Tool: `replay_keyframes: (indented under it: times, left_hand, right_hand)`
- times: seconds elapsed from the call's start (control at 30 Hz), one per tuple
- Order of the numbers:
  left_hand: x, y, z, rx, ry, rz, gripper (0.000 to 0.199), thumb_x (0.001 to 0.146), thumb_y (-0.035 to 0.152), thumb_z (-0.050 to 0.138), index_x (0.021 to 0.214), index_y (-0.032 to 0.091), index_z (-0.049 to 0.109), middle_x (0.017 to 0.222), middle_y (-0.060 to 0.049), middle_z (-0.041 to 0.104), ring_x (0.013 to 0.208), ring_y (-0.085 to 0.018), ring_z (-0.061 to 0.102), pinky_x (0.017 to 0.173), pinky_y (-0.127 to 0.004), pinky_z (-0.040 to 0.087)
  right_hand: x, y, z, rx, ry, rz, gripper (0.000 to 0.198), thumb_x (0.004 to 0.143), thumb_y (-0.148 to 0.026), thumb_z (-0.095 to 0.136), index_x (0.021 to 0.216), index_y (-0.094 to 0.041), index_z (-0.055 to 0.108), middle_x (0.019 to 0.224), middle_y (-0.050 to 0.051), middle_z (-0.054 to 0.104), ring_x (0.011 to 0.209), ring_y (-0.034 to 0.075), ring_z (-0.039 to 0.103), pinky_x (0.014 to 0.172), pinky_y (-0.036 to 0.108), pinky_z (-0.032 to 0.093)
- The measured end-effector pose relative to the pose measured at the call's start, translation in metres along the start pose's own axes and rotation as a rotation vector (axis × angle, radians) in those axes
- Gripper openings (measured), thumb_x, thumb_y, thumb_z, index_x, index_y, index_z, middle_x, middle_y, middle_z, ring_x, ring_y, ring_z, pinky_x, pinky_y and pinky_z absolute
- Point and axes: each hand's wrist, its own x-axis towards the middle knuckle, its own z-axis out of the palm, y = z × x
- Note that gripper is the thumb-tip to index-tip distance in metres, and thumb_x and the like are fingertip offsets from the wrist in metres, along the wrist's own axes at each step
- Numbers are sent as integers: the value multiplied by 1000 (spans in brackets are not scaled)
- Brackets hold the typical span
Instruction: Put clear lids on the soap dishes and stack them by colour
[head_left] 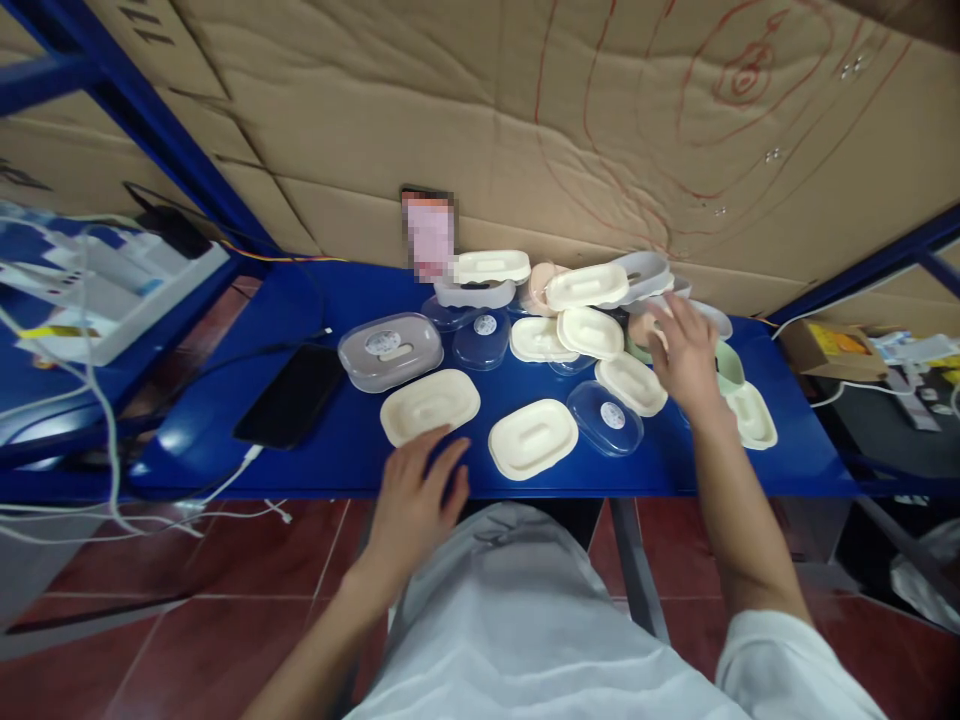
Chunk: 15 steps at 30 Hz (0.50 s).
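Note:
My left hand (422, 487) is at the table's front edge, fingers spread, its fingertips over the near rim of a cream oval tray piece (430, 405). Another cream tray piece (533, 440) lies to its right. My right hand (686, 350) reaches over the right side of the pile with fingers apart. Close to its thumb is a peach piece (642, 328), partly hidden, so contact is unclear. Beneath and beside this hand show a green piece (729, 368) and a cream piece (752, 416). A clear lid (606, 418) with a round sticker lies nearer me.
A lidded clear-topped box (390, 352) and a black phone (289, 397) with a white cable lie at left. Grey rings (475, 293) and several cream pieces (587, 287) are heaped at the back. A propped phone (430, 235) leans on the cardboard wall (360, 130).

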Motion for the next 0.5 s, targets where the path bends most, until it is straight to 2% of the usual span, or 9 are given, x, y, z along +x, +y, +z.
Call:
replay_keyframes:
  times: [0.07,0.17,0.27,0.4,0.5]
  left_hand:
    - [7,14,10,-76,-124,123,37,104,29,64,141,24,63,151,-16,61,136,-34,62,110,-50,54]
    - [17,21,23,-108,-217,183,33,105,39,65,134,24,66,155,-15,57,141,-35,59,114,-53,54]
    - [21,17,28,-167,-229,153,28,105,39,66,129,23,67,153,-15,58,141,-34,59,115,-54,54]
    - [21,11,26,-239,-240,127,27,104,35,68,127,22,67,152,-17,58,140,-35,59,116,-57,54]
    - [21,9,21,-311,-243,118,22,103,30,68,123,21,66,154,-17,57,144,-34,58,117,-54,54]
  right_hand:
    - [43,17,2,-58,-61,-37,46,108,-24,52,153,-17,57,167,19,49,158,36,40,125,63,27]
    - [89,35,2,-66,-216,-118,35,106,-20,60,139,-12,68,152,21,64,148,34,51,125,63,17]
    - [110,49,-9,-22,-287,-132,27,101,-25,73,123,-8,76,130,21,75,128,29,64,118,54,23]
    - [106,56,-32,36,-284,-125,30,95,-30,81,112,-6,76,115,20,78,110,26,70,102,42,36]
    - [69,34,-48,54,-225,-161,31,94,-30,82,114,-8,74,119,20,78,112,31,72,100,41,44]
